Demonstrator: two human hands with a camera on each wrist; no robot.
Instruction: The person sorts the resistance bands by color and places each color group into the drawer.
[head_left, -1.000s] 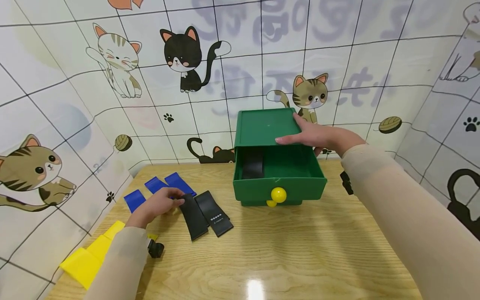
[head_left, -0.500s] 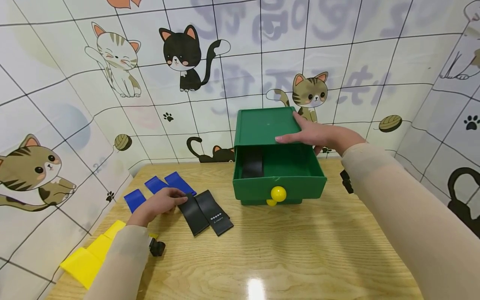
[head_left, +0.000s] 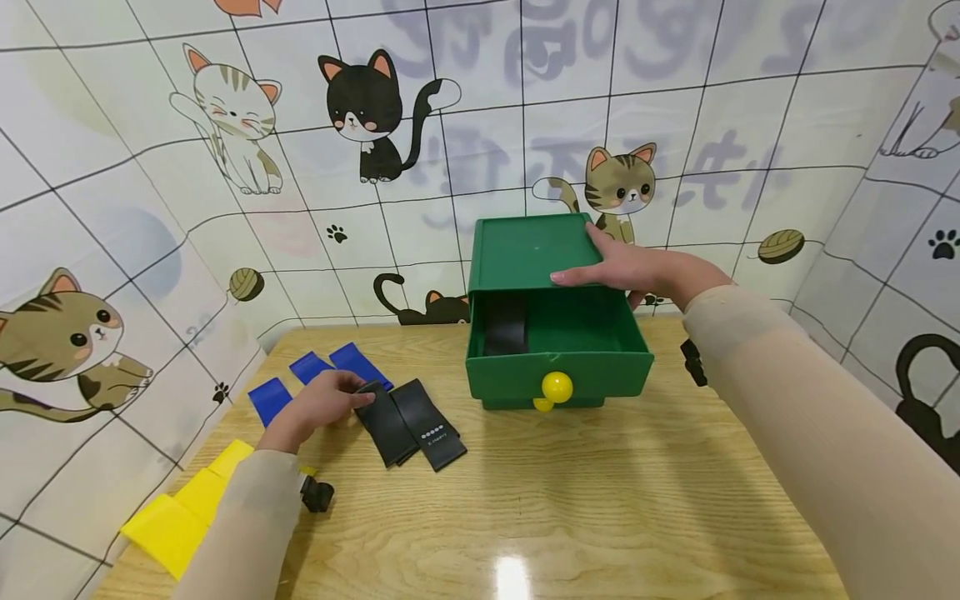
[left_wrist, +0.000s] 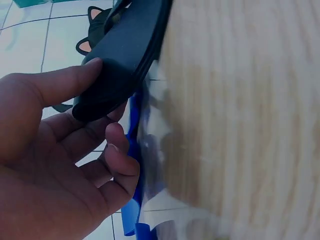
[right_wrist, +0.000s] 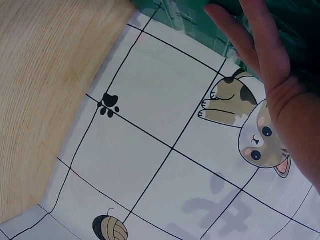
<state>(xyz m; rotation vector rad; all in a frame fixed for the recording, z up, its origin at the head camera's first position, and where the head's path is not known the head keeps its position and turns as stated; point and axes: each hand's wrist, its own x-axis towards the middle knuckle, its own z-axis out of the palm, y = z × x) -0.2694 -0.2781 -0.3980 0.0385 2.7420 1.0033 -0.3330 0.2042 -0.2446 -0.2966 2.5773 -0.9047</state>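
In the head view, my left hand (head_left: 322, 404) pinches the near-left end of a flat black resistance band (head_left: 384, 425) at the table's left side. The left wrist view shows the thumb on top of the looped end and the other fingers below it. Beside it lies a second black resistance band (head_left: 431, 425) with white print. My right hand (head_left: 630, 267) rests spread over the right edge of a green drawer box (head_left: 525, 250), some fingers hidden down its side. Its drawer (head_left: 498, 379) is pulled out and holds another black band (head_left: 506, 325) at the left.
Several blue bands (head_left: 360, 365) lie behind the left hand, and yellow bands (head_left: 168, 529) lie by the left forearm. A yellow ball knob (head_left: 557, 387) sticks out from the drawer front. A cat-print wall sheet (head_left: 487, 100) stands close behind the wooden table (head_left: 600, 500).
The pinched band's lower end has shifted slightly up and away, and another black edge now shows beneath it. The right hand and the box stay as they were.
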